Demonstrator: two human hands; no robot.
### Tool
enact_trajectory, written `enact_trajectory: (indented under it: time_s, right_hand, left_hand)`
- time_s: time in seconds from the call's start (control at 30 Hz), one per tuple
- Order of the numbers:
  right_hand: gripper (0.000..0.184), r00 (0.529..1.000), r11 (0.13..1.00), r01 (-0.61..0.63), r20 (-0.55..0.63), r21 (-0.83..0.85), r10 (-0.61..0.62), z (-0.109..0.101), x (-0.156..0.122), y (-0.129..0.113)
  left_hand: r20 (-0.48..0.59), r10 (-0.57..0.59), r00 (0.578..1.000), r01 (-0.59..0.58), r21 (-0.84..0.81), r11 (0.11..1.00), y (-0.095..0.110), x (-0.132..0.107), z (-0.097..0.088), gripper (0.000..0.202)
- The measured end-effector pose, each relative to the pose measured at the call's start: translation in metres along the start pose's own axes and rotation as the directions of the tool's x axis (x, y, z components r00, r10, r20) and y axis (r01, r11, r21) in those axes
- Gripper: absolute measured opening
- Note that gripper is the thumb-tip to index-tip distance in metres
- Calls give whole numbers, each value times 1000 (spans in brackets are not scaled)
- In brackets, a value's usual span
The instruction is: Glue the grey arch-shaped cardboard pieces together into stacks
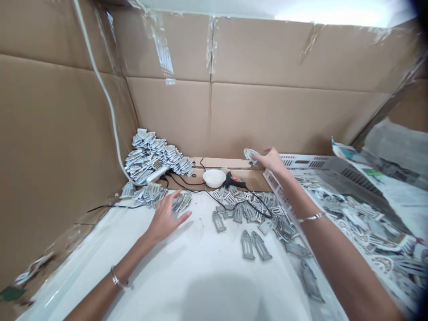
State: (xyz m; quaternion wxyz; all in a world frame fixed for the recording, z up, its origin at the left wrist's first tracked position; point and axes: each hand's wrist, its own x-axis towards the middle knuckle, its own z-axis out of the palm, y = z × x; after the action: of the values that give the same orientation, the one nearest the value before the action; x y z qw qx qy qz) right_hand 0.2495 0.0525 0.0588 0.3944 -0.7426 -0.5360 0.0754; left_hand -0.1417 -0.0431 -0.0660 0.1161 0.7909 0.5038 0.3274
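Observation:
My right hand [271, 161] is raised at the back and holds a pale flat piece [250, 156] in its fingers, above the rim of a white plastic crate [301, 162]. My left hand [164, 218] lies spread and palm down on the white table top [207, 285], its fingertips close to a cluster of grey arch-shaped cut pieces [180, 203]. More of these pieces [247, 214] are strewn between my hands. A black hot glue gun [234, 180] lies next to a white bowl [214, 178].
A tall stack of white-and-grey pieces [154, 156] rises at the back left against cardboard walls [267, 116]. Black cords [187, 182] trail across the back and over the pieces. The crate holds a heap of pieces [357, 227]. A white cable [103, 93] runs down the left wall.

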Motion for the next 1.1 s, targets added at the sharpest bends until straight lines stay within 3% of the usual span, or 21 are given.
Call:
enact_trajectory:
  time_s: [0.07, 0.17, 0.3, 0.43, 0.7, 0.9, 1.1]
  right_hand:
    - [67, 988, 976, -135, 55, -169, 146, 14, 26, 21]
    - [66, 976, 954, -174, 88, -244, 200, 43, 44, 46]
    - [66, 960, 924, -218, 104, -313, 262, 81, 44, 68]
    - [59, 962, 918, -216, 88, -333, 258, 105, 41, 80]
    - [44, 998, 977, -58, -16, -204, 56, 113, 33, 98]
    - [49, 992, 877, -95, 24, -471, 120, 109, 32, 104]
    - [47, 989, 814, -135, -25, -565, 146, 118, 39, 107]
  left_hand:
    - [36, -8, 999, 8, -7, 1000, -9, -4, 14, 63]
    - [64, 3, 998, -2, -11, 1000, -15, -9, 21, 60]
    - [54, -26, 998, 26, -3, 1000, -25, -13, 20, 58]
    - [55, -67, 996, 67, 6, 998, -35, -13, 22, 59]
    - [86, -101, 991, 99, 30, 995, -35, -16, 23, 57]
    - [77, -107, 991, 104, 49, 993, -38, -17, 21, 59]
    - [76, -98, 992, 94, 55, 994, -42, -17, 22, 60]
